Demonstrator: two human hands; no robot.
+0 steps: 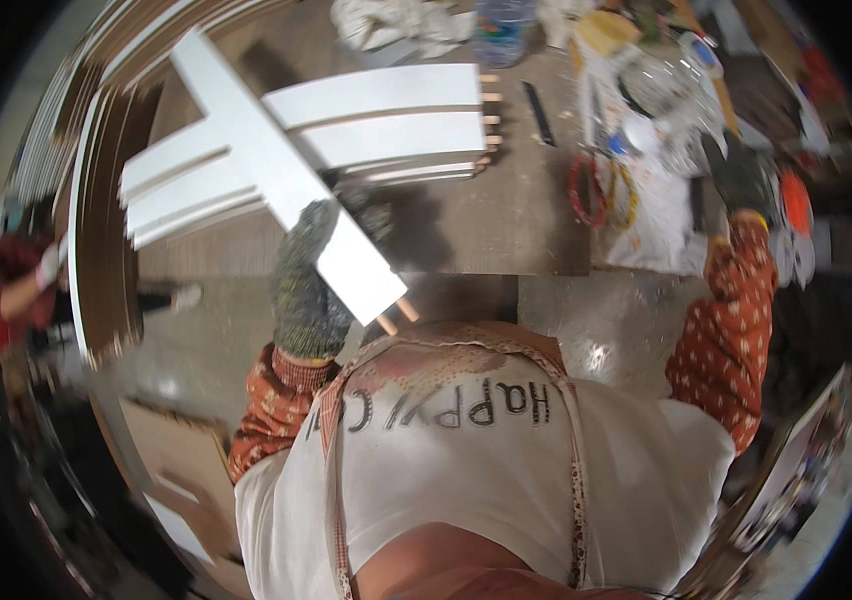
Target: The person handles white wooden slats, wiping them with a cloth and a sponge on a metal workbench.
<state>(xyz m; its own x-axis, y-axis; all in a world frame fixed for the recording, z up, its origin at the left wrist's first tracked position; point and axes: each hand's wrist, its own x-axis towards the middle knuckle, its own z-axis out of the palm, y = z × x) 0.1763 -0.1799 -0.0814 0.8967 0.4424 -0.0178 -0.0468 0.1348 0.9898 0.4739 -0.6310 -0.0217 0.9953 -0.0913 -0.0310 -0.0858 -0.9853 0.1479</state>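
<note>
White board (286,165), long and flat, held up at a slant over the workbench (536,220), running from far left down toward near centre. Two short wooden dowels (396,316) poking out of its near end. Gripped near that end by the left hand (308,285), in a speckled knit work glove, fingers wrapped closed around the board's edge. Below the glove, an orange patterned sleeve (266,400).

Under the raised board, lying flat on the bench: a stack of similar white boards (386,125), side by side, with dowels showing at their right ends. Just right of that stack, a slim dark tool (538,113).

Right hand (741,180) reaching out to the far right, in a dark glove, over a cluttered spread of clear plastic bags (666,100) and a coil of red and yellow cord (596,190). Cannot tell whether its fingers are spread or closed, nor whether anything is held; too blurred.

At near centre, a white apron (466,470) over the person's front. At far left, brown panels (106,250) standing on edge, and beyond them another person's arm in a red sleeve (6,275).
</note>
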